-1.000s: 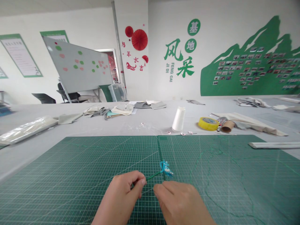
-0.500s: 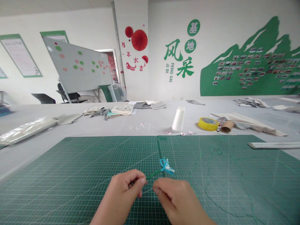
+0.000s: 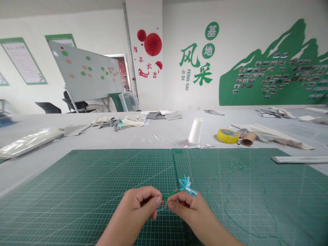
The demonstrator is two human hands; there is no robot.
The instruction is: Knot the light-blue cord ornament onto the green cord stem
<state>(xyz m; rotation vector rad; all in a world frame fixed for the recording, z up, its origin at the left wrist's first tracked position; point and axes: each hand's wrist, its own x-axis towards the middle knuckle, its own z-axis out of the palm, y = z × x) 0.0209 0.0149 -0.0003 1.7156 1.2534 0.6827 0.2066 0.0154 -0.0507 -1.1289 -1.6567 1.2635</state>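
A small blue beaded flower (image 3: 188,186) on a thin green stem (image 3: 171,194) is at the centre, above the green cutting mats. My left hand (image 3: 143,205) pinches the lower end of the stem between thumb and forefinger. Close beside it, my right hand (image 3: 186,205) has its thumb and fingertips pressed together just below the stem; what they hold is too small to make out. The flower head is over the back of my right hand's fingers. Green thread (image 3: 227,205) lies in loose loops on the right mat and runs toward my right hand.
Behind the green cutting mats (image 3: 102,177) stand a white thread cone (image 3: 195,130), yellow tape (image 3: 227,135) and a cardboard tube (image 3: 248,138). Cloth pieces (image 3: 134,119) lie farther back. A plastic-wrapped roll (image 3: 33,141) is at left, a white strip (image 3: 299,159) at right.
The flower and stem have shifted slightly right and down, with the flower now over my right hand. My right hand has turned a little, its thumb showing more clearly.
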